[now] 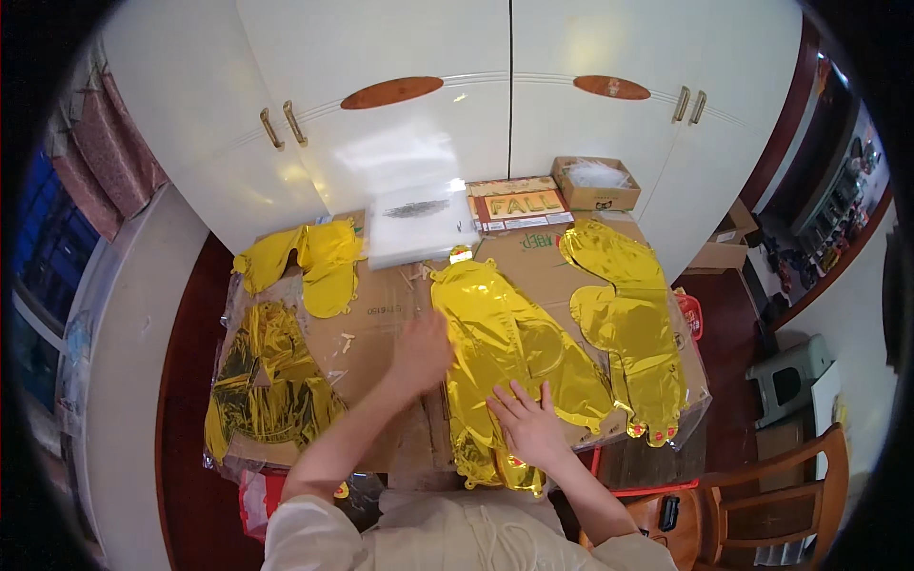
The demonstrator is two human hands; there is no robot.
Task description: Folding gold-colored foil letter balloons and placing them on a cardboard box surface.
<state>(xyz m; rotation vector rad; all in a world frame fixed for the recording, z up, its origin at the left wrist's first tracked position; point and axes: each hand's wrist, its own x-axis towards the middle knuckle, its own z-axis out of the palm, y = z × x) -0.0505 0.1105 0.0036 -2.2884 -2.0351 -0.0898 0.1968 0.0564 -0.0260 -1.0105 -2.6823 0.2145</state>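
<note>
A gold foil balloon (486, 333), flat and uninflated, lies in front of me with folded foil at its near end. My right hand (529, 426) rests on its lower part with the fingers spread. Beside the balloon's left edge is my left hand (425, 350), smeared by motion, so its fingers do not show clearly. Another flat gold balloon (633, 314) with a curved shape lies to the right. On the left are a gold foil balloon (328, 271) and a crumpled pile of gold foil (267, 381).
Cardboard (381, 324) covers the table, with small pale scraps on it. At the back stand a stack of clear plastic bags (414, 228), a printed card (522, 205) and a small box (598, 183). White cabinets (381, 143) rise behind; a wooden chair (776, 495) stands near right.
</note>
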